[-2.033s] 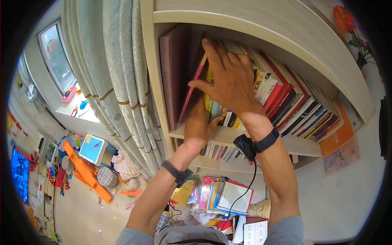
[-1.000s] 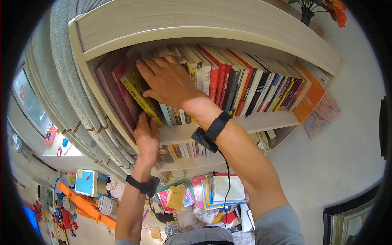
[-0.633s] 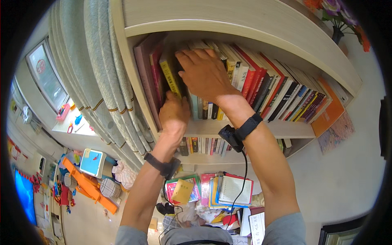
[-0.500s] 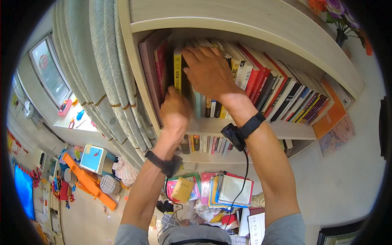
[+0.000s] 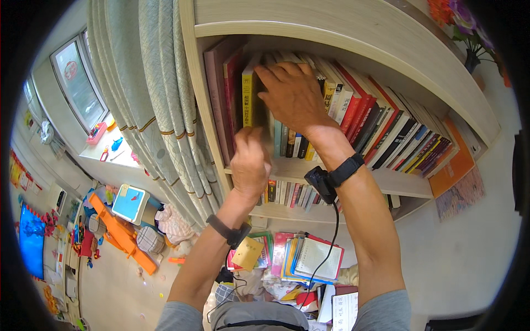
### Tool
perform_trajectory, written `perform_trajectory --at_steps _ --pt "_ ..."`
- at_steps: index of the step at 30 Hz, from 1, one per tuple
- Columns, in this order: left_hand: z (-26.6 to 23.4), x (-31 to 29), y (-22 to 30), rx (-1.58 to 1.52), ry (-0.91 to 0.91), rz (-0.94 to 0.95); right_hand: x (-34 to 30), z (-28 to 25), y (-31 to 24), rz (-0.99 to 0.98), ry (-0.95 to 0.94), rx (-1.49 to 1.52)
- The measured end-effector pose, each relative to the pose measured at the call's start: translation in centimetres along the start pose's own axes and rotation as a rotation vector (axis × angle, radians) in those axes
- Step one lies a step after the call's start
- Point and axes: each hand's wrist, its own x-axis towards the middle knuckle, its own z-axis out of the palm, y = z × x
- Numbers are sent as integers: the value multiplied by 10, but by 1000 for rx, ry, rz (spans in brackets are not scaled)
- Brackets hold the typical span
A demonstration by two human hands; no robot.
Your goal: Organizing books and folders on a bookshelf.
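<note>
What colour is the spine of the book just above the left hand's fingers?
The book's spine is yellow with dark lettering, best seen in the head view.

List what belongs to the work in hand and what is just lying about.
In the work:
left hand
right hand
yellow-spined rectangular paper book
slanting row of multicoloured paper books
pale wooden bookshelf

Just lying about:
white spiral-bound paper notebook
gold rectangular booklet
long orange object
pink rectangular container
</note>
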Motion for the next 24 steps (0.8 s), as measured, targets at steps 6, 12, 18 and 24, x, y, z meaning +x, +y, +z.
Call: perform_trajectory --at_steps 6,12,18,24 --pt "35 8 -19 -325 -256 -172 -3 0 2 -9 35 -44" --pt "59 29 -33 -351 -201 -387 -1 1 1 -33 27 -16" --pt "56 33 -13 -350 -238 -570 -6 -2 11 -26 49 5" --pt "50 23 -28 -620 -133 -434 2 -1 9 -25 72 34"
